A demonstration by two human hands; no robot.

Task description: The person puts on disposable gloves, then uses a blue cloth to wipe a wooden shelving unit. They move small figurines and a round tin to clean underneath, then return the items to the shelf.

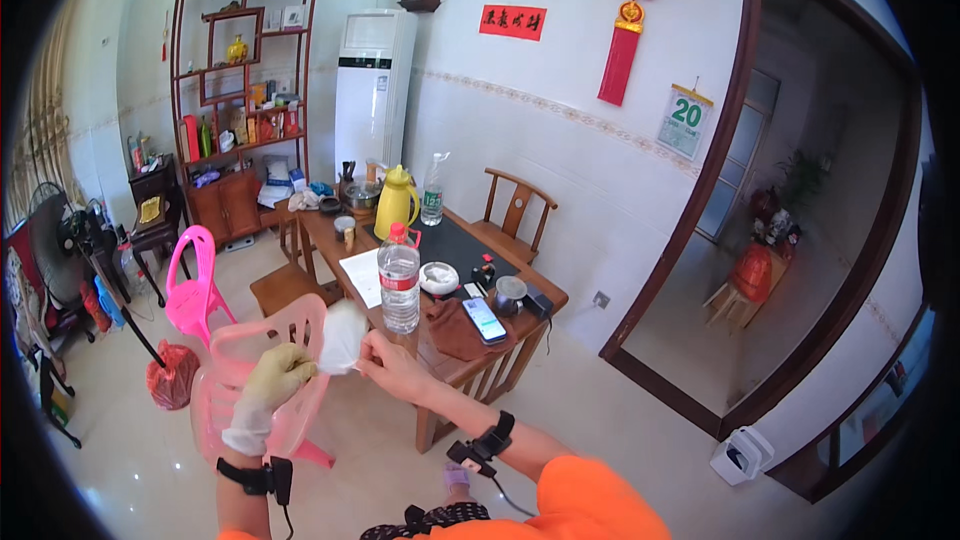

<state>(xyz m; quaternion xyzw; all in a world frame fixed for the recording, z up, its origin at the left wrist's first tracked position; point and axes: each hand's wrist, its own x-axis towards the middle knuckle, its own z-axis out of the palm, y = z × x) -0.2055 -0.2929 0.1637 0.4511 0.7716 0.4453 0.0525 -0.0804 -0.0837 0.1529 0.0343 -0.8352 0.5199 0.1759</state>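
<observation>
My left hand (276, 375) wears a pale work glove with a yellowish palm and a white cuff. Between my two hands hangs a soft white fabric-like item (339, 339), blurred, possibly a second glove. The gloved fingers pinch its left edge. My bare right hand (391, 366) grips its lower right side between thumb and fingertips. Both hands are raised over a pink plastic armchair (225, 382) and the near corner of a wooden table (439, 360). Just beyond them stands a large water bottle (399, 285) with a red cap.
The table bears a yellow jug (394, 202), a smaller bottle (433, 199), a white bowl (439, 279), a lit phone (484, 319) on a brown cloth (450, 330), and a metal cup (511, 292). A red bag (172, 375) and a fan (56, 232) stand left; a doorway opens right.
</observation>
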